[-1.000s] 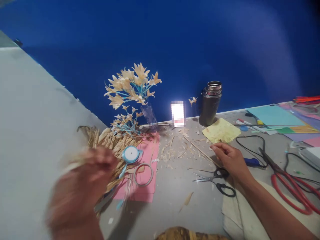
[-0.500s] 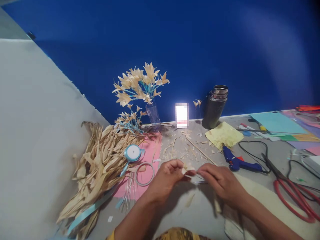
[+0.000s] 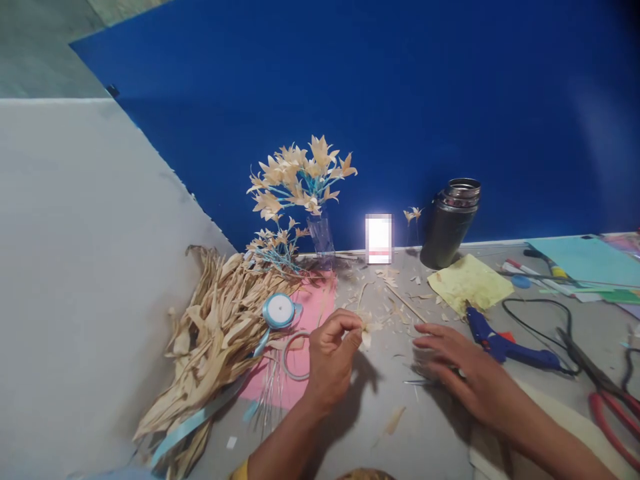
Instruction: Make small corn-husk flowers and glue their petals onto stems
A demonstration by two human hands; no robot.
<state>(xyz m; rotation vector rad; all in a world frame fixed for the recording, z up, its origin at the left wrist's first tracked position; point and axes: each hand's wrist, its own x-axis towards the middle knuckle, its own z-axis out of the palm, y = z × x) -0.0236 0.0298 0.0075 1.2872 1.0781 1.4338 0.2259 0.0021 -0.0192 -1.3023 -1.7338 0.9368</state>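
My left hand (image 3: 333, 350) is closed in a pinch on a small pale piece of dried husk (image 3: 369, 327), held just above the grey table (image 3: 350, 427). My right hand (image 3: 460, 373) lies lower to the right, fingers stretched out flat over the small scissors (image 3: 417, 382), of which only the blade tips show. A heap of dried husk leaves (image 3: 215, 340) lies left of my left hand, with a light blue ribbon spool (image 3: 279, 311) and a tape ring (image 3: 295, 347) on a pink sheet (image 3: 305, 360).
Husk flowers on blue stems stand in a clear vase (image 3: 320, 233) by the blue wall. A dark metal flask (image 3: 450, 223), yellow paper (image 3: 470, 283), blue glue gun (image 3: 500, 343) with black cord, red-handled scissors (image 3: 613, 407), markers and coloured sheets (image 3: 585, 257) lie to the right. Husk scraps litter the middle.
My hands have parted: the left keeps the husk piece, while the right has let go, dropped to the table and spread over the scissors. The view has shifted left and upward.
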